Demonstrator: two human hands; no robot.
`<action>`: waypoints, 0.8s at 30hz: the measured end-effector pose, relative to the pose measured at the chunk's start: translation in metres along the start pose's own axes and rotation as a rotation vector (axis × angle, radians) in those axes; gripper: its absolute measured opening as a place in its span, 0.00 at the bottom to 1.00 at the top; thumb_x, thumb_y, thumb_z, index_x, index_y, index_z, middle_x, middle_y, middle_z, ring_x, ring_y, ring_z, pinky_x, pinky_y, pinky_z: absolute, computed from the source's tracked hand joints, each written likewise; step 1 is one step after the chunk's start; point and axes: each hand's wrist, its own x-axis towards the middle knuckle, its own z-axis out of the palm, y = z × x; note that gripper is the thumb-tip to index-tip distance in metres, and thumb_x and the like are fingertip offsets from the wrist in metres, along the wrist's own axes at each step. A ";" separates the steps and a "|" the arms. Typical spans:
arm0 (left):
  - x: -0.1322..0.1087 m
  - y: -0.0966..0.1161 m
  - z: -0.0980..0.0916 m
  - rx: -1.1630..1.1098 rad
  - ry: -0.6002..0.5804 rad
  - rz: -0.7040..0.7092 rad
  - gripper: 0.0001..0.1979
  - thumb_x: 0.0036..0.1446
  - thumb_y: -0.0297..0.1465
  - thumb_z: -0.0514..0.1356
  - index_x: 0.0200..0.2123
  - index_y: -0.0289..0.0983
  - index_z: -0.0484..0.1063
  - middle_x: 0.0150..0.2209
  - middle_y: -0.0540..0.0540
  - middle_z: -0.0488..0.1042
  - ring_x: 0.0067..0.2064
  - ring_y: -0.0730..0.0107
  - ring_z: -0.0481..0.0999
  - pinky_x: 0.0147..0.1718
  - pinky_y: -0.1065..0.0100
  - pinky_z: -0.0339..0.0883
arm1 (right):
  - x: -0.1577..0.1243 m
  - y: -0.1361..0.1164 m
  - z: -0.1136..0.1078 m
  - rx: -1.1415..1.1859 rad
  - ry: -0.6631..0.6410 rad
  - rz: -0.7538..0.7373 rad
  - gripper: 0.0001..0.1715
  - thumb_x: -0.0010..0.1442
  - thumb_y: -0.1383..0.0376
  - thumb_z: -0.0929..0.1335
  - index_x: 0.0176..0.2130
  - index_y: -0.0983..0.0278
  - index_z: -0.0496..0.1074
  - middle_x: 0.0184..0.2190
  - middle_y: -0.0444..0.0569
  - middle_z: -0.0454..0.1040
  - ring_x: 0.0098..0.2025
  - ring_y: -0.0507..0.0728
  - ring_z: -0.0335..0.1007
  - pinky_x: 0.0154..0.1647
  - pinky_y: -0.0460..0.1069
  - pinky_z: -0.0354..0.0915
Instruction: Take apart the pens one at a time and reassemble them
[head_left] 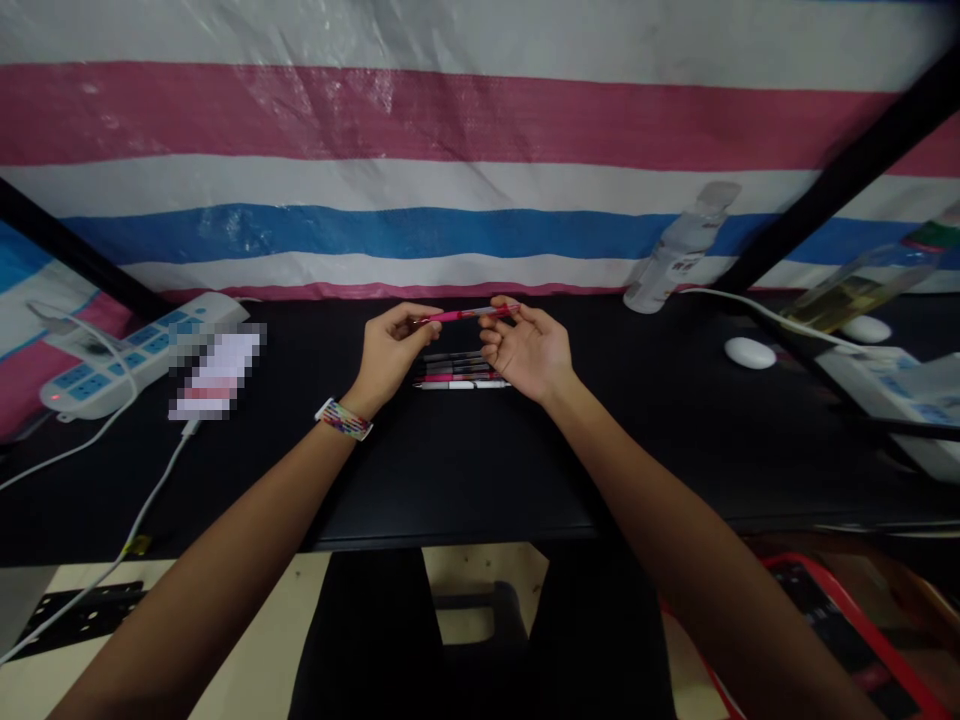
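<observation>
A pink pen (452,315) is held level above the black desk (465,470), stretched between my two hands. My left hand (395,345), with a colourful woven band on its wrist, pinches one end between thumb and fingers. At the other end, my right hand (529,350) grips the pen between thumb and forefinger, its palm turned up and the other fingers loosely curled. Below the held pen, several pens lie side by side on the desk; a white pen (461,384) is nearest to me, and dark ones lie behind it. My right fingers partly cover their right ends.
On the left are a white power strip (142,355) and a blurred-out phone (217,375) on a white cable. To the right stand a clear bottle (682,245), a white oval object (750,353) and a bottle of yellowish liquid (862,280). A striped sheet (450,120) hangs behind.
</observation>
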 end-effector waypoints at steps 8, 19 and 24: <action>0.003 -0.007 -0.006 0.041 0.015 -0.005 0.10 0.58 0.34 0.73 0.43 0.39 0.87 0.36 0.45 0.85 0.38 0.64 0.83 0.40 0.62 0.79 | 0.006 0.004 -0.002 -0.387 0.147 -0.241 0.15 0.62 0.51 0.75 0.44 0.58 0.80 0.37 0.49 0.80 0.31 0.55 0.69 0.30 0.51 0.66; 0.002 -0.011 -0.017 0.518 -0.183 0.116 0.06 0.66 0.33 0.68 0.42 0.42 0.88 0.41 0.43 0.86 0.43 0.59 0.82 0.47 0.56 0.76 | 0.018 0.010 -0.027 -1.208 0.180 -0.466 0.10 0.59 0.73 0.72 0.36 0.58 0.82 0.39 0.49 0.85 0.42 0.62 0.80 0.53 0.60 0.74; 0.002 -0.019 -0.018 0.613 -0.262 0.078 0.07 0.64 0.31 0.68 0.41 0.43 0.88 0.42 0.43 0.87 0.45 0.56 0.83 0.52 0.53 0.74 | 0.014 0.014 -0.030 -1.505 0.134 -0.456 0.13 0.62 0.74 0.70 0.37 0.59 0.84 0.39 0.50 0.83 0.44 0.64 0.77 0.54 0.61 0.71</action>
